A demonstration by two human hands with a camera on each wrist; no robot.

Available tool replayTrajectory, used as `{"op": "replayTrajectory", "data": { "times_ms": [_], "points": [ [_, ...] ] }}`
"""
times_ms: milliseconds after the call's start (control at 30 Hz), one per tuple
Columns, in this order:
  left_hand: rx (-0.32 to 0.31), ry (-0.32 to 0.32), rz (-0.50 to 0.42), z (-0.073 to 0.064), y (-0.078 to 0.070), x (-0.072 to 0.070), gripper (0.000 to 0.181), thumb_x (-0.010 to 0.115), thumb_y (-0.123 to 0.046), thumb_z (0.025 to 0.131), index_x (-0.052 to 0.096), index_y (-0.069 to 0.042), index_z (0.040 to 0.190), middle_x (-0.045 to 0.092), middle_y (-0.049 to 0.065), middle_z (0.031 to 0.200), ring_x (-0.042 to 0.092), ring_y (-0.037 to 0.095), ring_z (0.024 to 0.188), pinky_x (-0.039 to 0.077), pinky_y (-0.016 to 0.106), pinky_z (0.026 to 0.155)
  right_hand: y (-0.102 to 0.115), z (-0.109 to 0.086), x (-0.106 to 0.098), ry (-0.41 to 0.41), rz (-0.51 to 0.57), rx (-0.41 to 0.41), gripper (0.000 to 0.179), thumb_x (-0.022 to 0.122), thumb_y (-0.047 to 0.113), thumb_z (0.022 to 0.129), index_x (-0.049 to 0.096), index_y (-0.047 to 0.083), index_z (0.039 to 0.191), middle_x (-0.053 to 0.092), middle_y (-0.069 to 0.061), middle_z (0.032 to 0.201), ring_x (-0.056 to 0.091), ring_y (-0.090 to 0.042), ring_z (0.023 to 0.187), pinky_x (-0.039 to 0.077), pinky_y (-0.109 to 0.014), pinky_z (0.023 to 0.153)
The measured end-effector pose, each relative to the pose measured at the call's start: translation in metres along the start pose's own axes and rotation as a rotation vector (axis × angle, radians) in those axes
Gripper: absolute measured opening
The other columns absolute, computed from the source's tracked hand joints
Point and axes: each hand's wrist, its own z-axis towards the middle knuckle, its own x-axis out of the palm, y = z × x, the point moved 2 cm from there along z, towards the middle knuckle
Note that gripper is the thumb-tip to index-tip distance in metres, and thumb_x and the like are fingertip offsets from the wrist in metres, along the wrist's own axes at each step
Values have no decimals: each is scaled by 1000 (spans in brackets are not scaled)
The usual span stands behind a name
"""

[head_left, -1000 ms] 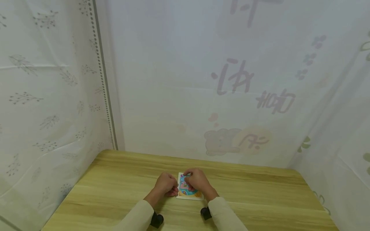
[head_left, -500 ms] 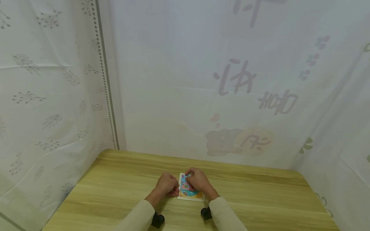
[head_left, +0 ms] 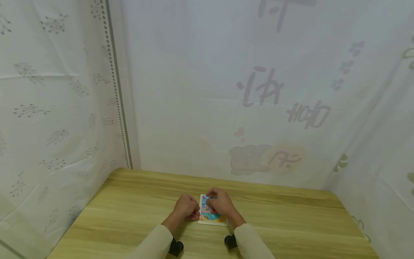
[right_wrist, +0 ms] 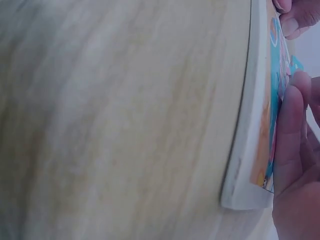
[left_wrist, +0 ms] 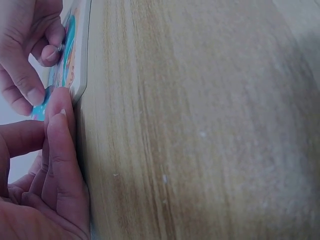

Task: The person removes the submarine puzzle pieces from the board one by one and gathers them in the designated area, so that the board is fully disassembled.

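Observation:
A small picture puzzle board [head_left: 212, 222] with a pale rim and a blue, pink and orange picture lies flat on the table. My left hand [head_left: 187, 207] is at its left side, fingers curled and gripping the rim. Over the picture, my right hand [head_left: 221, 202] pinches a small blue puzzle piece [left_wrist: 40, 109] between its fingertips. In the right wrist view the blue piece juts up past the fingertips, close over the picture. My right hand hides much of the board's upper right part.
The wood-grain table [head_left: 291, 223] spreads out on all sides of the board. Patterned white curtains [head_left: 194, 108] hang behind it and at both sides. Black wrist mounts [head_left: 176, 247] sit under the cream sleeves.
Both hands stay in nearly the same place at the board. The view shifts slightly, and the right fingers barely move over the picture.

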Motion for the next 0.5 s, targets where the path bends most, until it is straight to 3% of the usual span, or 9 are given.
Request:
{"op": "replayTrajectory", "data": {
  "times_ms": [233, 500],
  "points": [
    [-5, -3, -7, 2, 0, 2, 7, 59, 5, 80, 66, 6, 83, 65, 8, 56, 64, 14, 45, 55, 26, 45, 0, -3, 0, -1, 58, 11, 17, 62, 7, 90, 60, 7, 107, 56, -4, 83, 52, -10, 49, 44, -19, 43],
    [5, -3, -13, 0, 0, 1, 7, 59, 4, 82, 66, 6, 83, 65, 9, 57, 63, 13, 44, 55, 27, 46, -1, -1, -8, 3, 243, 129, 24, 64, 11, 93, 59, 4, 115, 61, -7, 80, 55, -11, 52, 53, -25, 49]
  ]
}}
